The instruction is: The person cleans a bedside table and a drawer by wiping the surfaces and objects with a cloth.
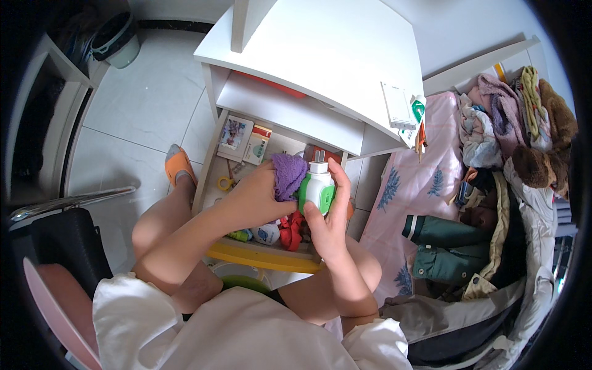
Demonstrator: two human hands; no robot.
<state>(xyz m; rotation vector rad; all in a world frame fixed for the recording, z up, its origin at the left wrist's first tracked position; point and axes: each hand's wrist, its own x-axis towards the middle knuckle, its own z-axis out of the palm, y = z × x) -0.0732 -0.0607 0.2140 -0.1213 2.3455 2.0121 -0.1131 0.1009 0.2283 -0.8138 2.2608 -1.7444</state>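
Over the pulled-out drawer (268, 262), my right hand (330, 226) grips a green-and-white plug-in device (319, 187). Its two metal prongs point away from me. My left hand (259, 192) holds a crumpled purple cloth (289, 176) against the device's left side; my left fingers are largely hidden. Beneath my hands, the drawer holds a framed photo (235, 136), a small printed box (257, 145), yellow-handled scissors (225, 183) and a bundled red cloth (291, 233). My forearms and hands cover part of its contents.
The white desk (323, 51) stands ahead, with a white box (397, 105) and pencils (421, 138) at its right edge. Clothes, including a green jacket (448, 249), lie on the bed (416, 180) at right. A bin (121, 48) and a black chair (64, 245) are at left.
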